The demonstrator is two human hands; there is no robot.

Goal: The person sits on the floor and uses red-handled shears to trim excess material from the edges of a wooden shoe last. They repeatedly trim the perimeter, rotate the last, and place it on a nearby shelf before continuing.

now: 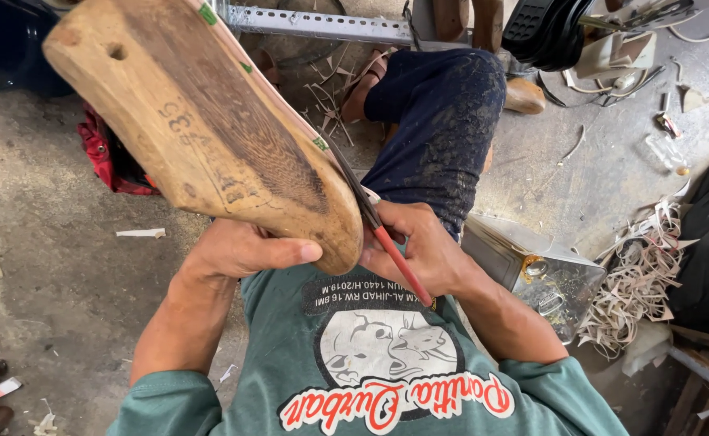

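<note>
A large wooden shoe last (201, 121) fills the upper left, sole side up, its toe end down near my chest. My left hand (241, 250) grips the last at the toe from below, thumb pressed along its edge. My right hand (423, 246) holds a thin red-handled tool (399, 262) like a pencil; its dark blade runs up along the right edge of the last, where a strip of pale material with green marks (318, 144) lies against the wood.
My knee in dark blue trousers (443, 121) is raised beyond the last. A metal tin (536, 270) stands at the right beside a heap of pale trimmings (641, 282). A red cloth (104, 153) lies on the concrete floor at left. Black soles (548, 28) are stacked top right.
</note>
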